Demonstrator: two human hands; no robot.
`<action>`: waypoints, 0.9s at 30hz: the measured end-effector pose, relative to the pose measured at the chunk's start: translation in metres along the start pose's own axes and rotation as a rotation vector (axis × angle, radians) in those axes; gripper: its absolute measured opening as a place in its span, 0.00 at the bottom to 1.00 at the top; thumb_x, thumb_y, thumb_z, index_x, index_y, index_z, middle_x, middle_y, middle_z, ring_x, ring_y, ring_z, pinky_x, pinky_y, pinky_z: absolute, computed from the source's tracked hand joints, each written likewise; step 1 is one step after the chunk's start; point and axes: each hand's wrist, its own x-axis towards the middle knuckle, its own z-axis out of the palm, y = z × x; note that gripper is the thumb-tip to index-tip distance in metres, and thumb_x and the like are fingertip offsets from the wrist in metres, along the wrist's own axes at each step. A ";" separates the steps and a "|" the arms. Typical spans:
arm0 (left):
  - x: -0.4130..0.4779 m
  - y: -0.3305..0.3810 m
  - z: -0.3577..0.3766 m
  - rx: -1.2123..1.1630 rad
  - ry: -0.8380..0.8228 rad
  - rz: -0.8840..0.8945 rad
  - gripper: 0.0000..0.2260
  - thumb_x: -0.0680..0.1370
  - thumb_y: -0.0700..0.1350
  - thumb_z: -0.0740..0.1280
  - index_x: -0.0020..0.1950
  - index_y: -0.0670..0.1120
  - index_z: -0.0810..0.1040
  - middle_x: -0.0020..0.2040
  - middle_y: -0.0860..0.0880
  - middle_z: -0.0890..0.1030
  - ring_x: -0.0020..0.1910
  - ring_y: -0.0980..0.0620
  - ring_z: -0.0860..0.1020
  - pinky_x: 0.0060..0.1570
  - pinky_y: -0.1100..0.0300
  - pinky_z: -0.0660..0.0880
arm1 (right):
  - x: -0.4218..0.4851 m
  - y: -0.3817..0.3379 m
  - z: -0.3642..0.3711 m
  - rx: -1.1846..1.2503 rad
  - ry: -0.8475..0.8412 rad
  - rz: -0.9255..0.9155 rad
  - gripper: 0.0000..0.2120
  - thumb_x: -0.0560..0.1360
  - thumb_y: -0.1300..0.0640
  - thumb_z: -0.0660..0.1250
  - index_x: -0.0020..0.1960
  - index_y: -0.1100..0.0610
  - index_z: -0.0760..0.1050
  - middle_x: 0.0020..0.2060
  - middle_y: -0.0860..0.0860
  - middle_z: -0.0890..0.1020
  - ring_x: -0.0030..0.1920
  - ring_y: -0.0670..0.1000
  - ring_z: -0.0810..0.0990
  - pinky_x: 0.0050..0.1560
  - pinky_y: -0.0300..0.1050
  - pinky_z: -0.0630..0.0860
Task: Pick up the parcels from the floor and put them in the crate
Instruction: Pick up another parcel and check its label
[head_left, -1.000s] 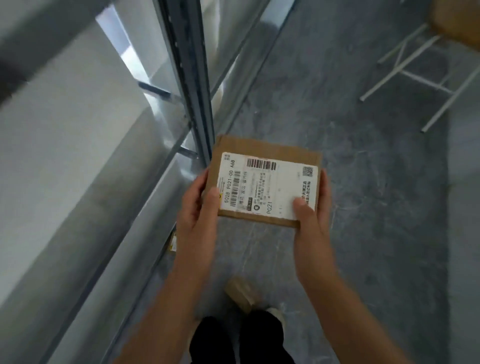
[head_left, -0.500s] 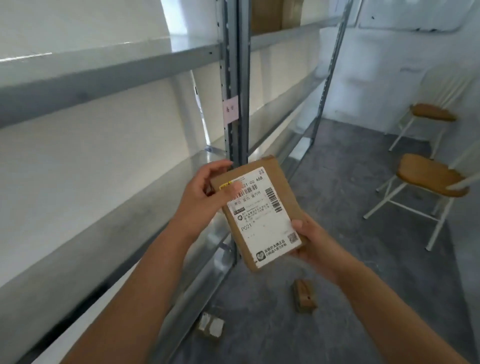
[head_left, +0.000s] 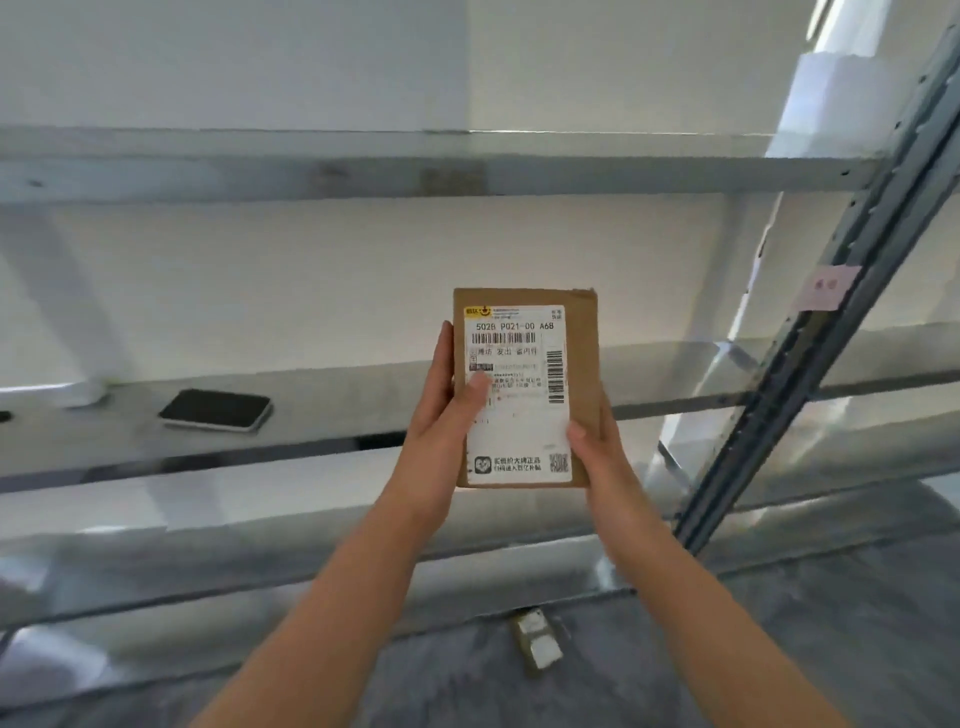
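1. While both hands hold it, the cardboard parcel (head_left: 524, 387) stands upright in the air at mid-view. It is in front of the metal shelving (head_left: 363, 176) and well above the floor (head_left: 779, 649).
2. Its shipping label (head_left: 517, 441) faces the camera with the code line the right way up. Judgement: this orientation suits reading the label before deposit.
3. At 9 o'clock on the parcel, the left hand (head_left: 441, 415) grips the long left edge. The thumb lies across the label face. The fingers pass behind the box and are hidden.
4. At 4 o'clock on the parcel, the right hand (head_left: 597, 447) pinches the lower right edge, with the thumb on the front and the fingers curled behind. Judgement: a grip on opposite edges stops the flat box from pivoting or slipping.
5. At 6 o'clock from the held parcel, a small parcel (head_left: 537, 642) lies on the floor just in front of the lowest shelf rail. Neither hand touches it, so it remains to be collected.
6. No crate is in view, so its bearing cannot be told.
7. At 9 o'clock, well apart from the left hand, a smartphone (head_left: 215, 410) lies flat on a shelf.
8. At 3 o'clock, a rack upright (head_left: 810, 374) crosses the view at a tilt. It carries a pink tag (head_left: 826, 286).
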 end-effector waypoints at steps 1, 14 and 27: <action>-0.012 0.007 -0.015 0.003 0.062 0.011 0.28 0.79 0.49 0.63 0.75 0.62 0.56 0.67 0.54 0.76 0.61 0.50 0.78 0.59 0.45 0.76 | 0.001 0.000 0.019 -0.020 -0.061 -0.012 0.37 0.68 0.37 0.63 0.73 0.37 0.52 0.66 0.41 0.74 0.60 0.41 0.77 0.65 0.48 0.72; -0.218 0.089 -0.217 0.113 0.792 0.134 0.25 0.81 0.49 0.59 0.74 0.66 0.54 0.65 0.55 0.77 0.56 0.54 0.81 0.47 0.58 0.80 | -0.060 0.018 0.302 -0.066 -0.830 -0.007 0.28 0.76 0.40 0.55 0.74 0.37 0.51 0.65 0.35 0.71 0.59 0.32 0.74 0.52 0.30 0.76; -0.429 0.149 -0.441 0.134 1.177 0.161 0.23 0.81 0.50 0.58 0.74 0.62 0.57 0.63 0.51 0.79 0.57 0.49 0.81 0.48 0.54 0.80 | -0.167 0.064 0.602 -0.072 -1.165 0.035 0.25 0.77 0.49 0.62 0.72 0.39 0.60 0.63 0.40 0.77 0.61 0.42 0.77 0.60 0.44 0.76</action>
